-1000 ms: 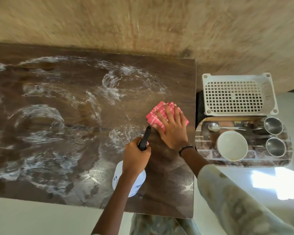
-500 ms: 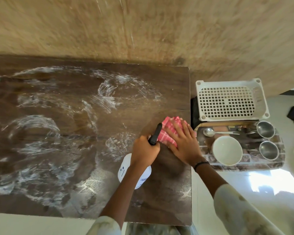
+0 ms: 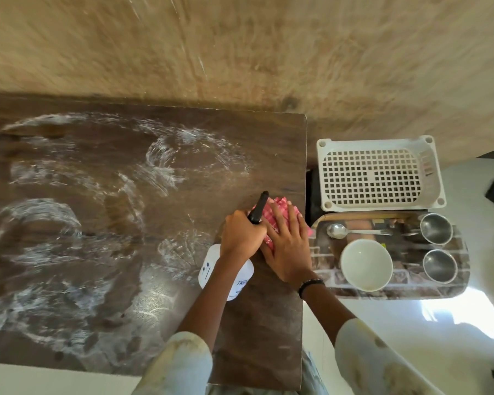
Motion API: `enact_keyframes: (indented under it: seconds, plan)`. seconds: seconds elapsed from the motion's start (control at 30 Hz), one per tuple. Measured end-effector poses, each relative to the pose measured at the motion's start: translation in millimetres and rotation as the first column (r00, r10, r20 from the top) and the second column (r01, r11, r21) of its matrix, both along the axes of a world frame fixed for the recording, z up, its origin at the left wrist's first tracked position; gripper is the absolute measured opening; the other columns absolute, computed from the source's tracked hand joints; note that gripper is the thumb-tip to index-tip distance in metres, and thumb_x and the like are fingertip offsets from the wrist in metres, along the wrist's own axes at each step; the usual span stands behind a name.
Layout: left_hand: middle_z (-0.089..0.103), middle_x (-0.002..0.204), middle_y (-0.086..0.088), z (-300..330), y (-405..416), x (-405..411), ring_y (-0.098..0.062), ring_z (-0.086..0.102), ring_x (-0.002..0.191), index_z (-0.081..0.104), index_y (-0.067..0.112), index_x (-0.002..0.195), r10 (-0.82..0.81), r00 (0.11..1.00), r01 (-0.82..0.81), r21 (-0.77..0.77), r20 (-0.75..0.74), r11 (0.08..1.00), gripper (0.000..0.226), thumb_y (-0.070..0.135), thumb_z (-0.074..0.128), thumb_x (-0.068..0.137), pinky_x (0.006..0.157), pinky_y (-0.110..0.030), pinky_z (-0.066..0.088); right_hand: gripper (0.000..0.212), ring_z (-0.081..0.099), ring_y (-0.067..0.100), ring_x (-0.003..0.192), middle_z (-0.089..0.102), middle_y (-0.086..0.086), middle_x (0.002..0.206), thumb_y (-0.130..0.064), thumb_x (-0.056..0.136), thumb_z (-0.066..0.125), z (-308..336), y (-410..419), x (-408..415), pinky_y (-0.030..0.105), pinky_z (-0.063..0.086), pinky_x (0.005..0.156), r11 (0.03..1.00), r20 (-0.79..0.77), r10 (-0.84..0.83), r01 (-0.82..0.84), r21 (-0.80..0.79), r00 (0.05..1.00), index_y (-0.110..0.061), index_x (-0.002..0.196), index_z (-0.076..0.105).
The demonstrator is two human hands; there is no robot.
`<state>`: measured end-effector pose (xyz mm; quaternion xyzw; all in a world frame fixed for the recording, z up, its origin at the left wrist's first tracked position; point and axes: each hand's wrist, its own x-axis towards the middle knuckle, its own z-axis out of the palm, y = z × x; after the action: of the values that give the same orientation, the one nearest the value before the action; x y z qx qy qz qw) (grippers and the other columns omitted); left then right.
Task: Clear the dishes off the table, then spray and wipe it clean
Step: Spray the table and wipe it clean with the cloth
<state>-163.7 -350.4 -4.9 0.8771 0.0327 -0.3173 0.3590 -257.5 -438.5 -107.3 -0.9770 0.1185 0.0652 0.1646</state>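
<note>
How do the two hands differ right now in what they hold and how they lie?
The left hand is curled round the spray bottle, gripping its black trigger head; the right hand lies flat with straight fingers, pressing the pink cloth. The left hand sits nearer the table's streaked middle; the right hand is by the table's right edge, beside the tray. Both are over the table, side by side and touching.

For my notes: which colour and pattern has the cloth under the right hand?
Head view: the cloth is pink-red with a white check pattern.
</note>
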Motion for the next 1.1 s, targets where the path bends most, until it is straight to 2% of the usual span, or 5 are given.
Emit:
enact_keyframes:
  seconds: [0.37,0.6,0.8,0.93,1.1]
  plan:
    - [0.051,0.054,-0.002,-7,12,8,-0.029,0.051,0.055,0.05,0.022,0.058,0.118,0.993,-0.118,0.014,0.008,0.993,0.028,0.011,0.057,0.082,0.053,-0.028,0.038,0.058,0.015,0.038,0.145,0.025,0.003,0.158,-0.053,0.093,0.042,-3,-36,26,0.054,0.016,0.116,0.998,0.015,0.029,-0.029,-0.052,0.999,-0.037,0.148,0.029]
    - [0.047,0.049,-0.002,-12,30,10,-0.02,0.046,0.046,0.05,0.019,0.059,0.191,0.981,-0.189,-0.034,0.044,0.981,0.028,0.015,0.059,0.085,0.047,-0.026,0.033,0.057,0.013,0.042,0.144,0.024,0.008,0.158,-0.057,0.094,0.033,0,-57,120,0.055,0.011,0.117,0.994,0.005,-0.07,0.071,-0.081,0.998,-0.035,0.147,0.031]
    - [0.041,0.046,-0.002,-7,34,15,-0.018,0.036,0.044,0.045,0.017,0.056,0.2,0.978,-0.198,-0.038,0.053,0.979,0.031,0.008,0.059,0.082,0.046,-0.026,0.028,0.046,0.02,0.044,0.142,0.034,0.01,0.153,-0.041,0.094,0.041,-1,3,90,0.058,0.017,0.115,0.99,0.166,0.144,-0.14,-0.033,0.976,-0.03,0.138,0.047]
    - [0.046,0.048,-0.001,-5,34,19,-0.017,0.041,0.045,0.049,0.021,0.058,0.201,0.979,-0.199,-0.056,0.027,0.978,0.028,0.009,0.061,0.081,0.048,-0.025,0.03,0.052,0.017,0.037,0.144,0.033,0.005,0.154,-0.05,0.094,0.039,0,-17,48,0.05,0.01,0.118,0.949,0.083,0.301,-0.291,-0.12,0.95,-0.035,0.144,0.039]
    - [0.043,0.046,-0.001,-9,36,25,-0.019,0.042,0.043,0.048,0.019,0.057,0.192,0.979,-0.189,-0.05,0.061,0.981,0.03,0.013,0.06,0.084,0.048,-0.023,0.03,0.055,0.018,0.04,0.143,0.029,0.007,0.155,-0.051,0.094,0.036,-4,-55,90,0.055,0.015,0.117,0.99,0.056,0.104,-0.098,-0.104,0.993,-0.034,0.146,0.034]
